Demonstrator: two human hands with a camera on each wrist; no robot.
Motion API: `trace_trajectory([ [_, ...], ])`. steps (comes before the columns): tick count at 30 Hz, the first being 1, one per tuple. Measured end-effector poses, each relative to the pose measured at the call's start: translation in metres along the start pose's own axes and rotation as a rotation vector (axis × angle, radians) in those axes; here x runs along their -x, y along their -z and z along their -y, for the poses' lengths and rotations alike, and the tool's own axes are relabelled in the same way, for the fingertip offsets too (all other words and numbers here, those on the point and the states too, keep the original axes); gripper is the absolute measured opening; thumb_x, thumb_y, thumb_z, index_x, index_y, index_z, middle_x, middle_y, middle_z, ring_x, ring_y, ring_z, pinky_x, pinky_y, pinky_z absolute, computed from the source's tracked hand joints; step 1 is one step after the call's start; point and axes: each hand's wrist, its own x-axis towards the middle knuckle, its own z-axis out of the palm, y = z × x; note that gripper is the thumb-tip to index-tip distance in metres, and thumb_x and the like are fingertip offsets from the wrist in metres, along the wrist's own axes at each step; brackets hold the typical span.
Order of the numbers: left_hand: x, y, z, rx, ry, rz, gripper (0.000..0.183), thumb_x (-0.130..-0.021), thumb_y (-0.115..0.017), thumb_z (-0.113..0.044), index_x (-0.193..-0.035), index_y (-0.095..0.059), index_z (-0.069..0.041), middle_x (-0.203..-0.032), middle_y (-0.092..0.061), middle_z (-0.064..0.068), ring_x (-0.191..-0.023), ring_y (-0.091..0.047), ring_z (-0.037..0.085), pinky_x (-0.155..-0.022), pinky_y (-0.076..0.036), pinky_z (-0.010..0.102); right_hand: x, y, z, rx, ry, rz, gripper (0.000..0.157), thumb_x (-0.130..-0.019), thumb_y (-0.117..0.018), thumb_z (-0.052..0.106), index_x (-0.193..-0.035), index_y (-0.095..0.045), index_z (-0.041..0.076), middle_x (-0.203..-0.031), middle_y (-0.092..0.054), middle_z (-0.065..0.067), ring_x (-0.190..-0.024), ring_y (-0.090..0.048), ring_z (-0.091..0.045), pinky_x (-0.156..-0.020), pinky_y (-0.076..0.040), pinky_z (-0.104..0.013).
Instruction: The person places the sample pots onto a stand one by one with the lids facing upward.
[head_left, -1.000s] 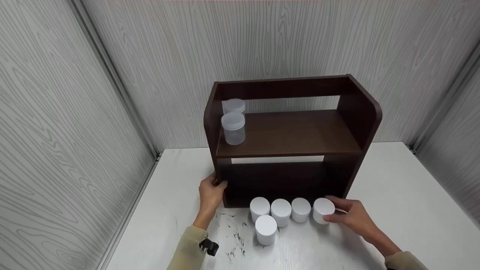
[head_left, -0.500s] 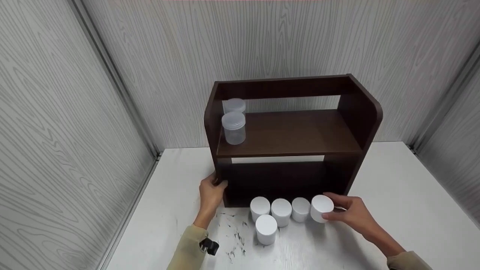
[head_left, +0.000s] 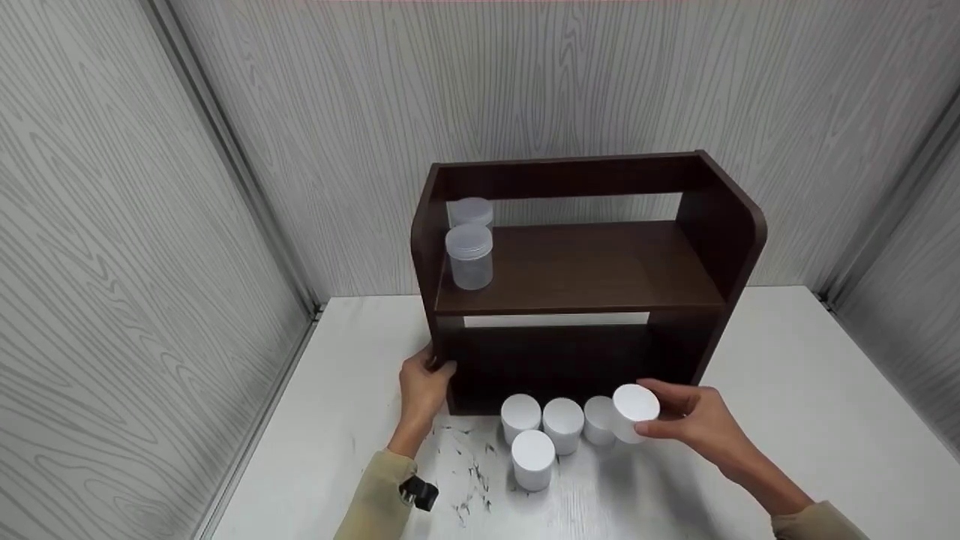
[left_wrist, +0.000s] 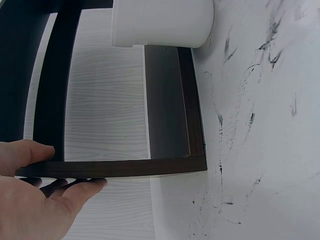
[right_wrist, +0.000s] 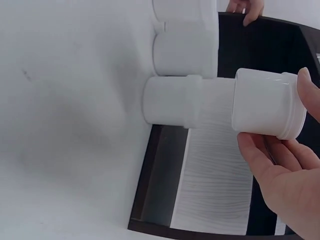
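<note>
My right hand (head_left: 694,424) holds a white lidded jar (head_left: 635,412) between thumb and fingers. In the right wrist view this jar (right_wrist: 262,103) is raised off the table, apart from the others. Beside it in the head view stands a smaller white jar (head_left: 598,420), partly hidden. Farther left are more white jars (head_left: 563,425) (head_left: 520,418), with one jar (head_left: 533,459) in front of them. My left hand (head_left: 424,386) grips the left side panel of a dark brown two-tier shelf (head_left: 577,266), thumb on the inner face and fingers outside, as the left wrist view shows.
Two translucent jars (head_left: 471,259) stand one behind the other at the left of the upper board. Dark scuff marks (head_left: 472,476) streak the white table (head_left: 360,337). Grey wood-grain walls (head_left: 525,82) enclose the back and sides.
My right hand has lifted the white jar from the table and carried it slightly left and up, so it now overlaps the smaller jar. The left hand stays on the side panel.
</note>
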Motion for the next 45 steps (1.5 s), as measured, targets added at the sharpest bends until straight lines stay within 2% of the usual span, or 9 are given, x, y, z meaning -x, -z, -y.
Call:
trace_trajectory([
  [17,0.0,-0.001,0.002,-0.001,-0.01,-0.01,0.05,-0.094,-0.068,-0.001,-0.141,-0.058,0.012,-0.136,-0.065,0.028,-0.125,-0.063,0.04,-0.102,-0.054,0.049,-0.003,-0.011,0.05,-0.077,0.028,0.048,0.063,-0.081,-0.09,0.005,-0.138,-0.065,-0.006,-0.127,-0.072,-0.018,-0.108,-0.073,-0.021,-0.088,-0.06,-0.031],
  [23,0.0,-0.001,0.0,0.004,-0.002,-0.01,0.051,-0.094,-0.068,-0.001,-0.142,-0.057,0.012,-0.138,-0.063,0.028,-0.128,-0.061,0.04,-0.104,-0.052,0.048,-0.007,-0.014,0.067,-0.065,0.046,0.046,0.063,-0.08,-0.091,0.005,-0.137,-0.066,-0.006,-0.125,-0.073,-0.016,-0.107,-0.074,-0.022,-0.087,-0.06,-0.032],
  [31,0.001,0.0,0.0,-0.004,0.006,0.013,0.056,-0.096,-0.067,-0.006,-0.147,-0.051,0.012,-0.14,-0.061,0.029,-0.129,-0.061,0.041,-0.105,-0.052,0.048,-0.012,-0.017,0.087,-0.118,0.042,0.065,0.066,-0.08,-0.091,0.003,-0.139,-0.064,-0.006,-0.125,-0.073,-0.016,-0.107,-0.074,-0.025,-0.088,-0.061,-0.038],
  [36,0.001,0.0,0.0,-0.005,0.012,0.005,0.056,-0.096,-0.068,-0.006,-0.146,-0.053,0.011,-0.139,-0.062,0.028,-0.127,-0.063,0.04,-0.104,-0.053,0.047,-0.016,-0.02,0.1,-0.118,0.028,0.048,0.071,-0.079,-0.091,0.002,-0.142,-0.06,-0.008,-0.124,-0.074,-0.016,-0.106,-0.074,-0.022,-0.088,-0.061,-0.036],
  [45,0.001,0.0,0.0,0.007,0.004,-0.001,0.053,-0.096,-0.067,-0.005,-0.145,-0.055,0.011,-0.138,-0.063,0.027,-0.128,-0.062,0.039,-0.104,-0.052,0.047,-0.028,-0.022,0.123,-0.079,0.068,0.025,0.066,-0.079,-0.092,0.003,-0.139,-0.065,-0.005,-0.122,-0.074,-0.016,-0.104,-0.074,-0.02,-0.087,-0.06,-0.031],
])
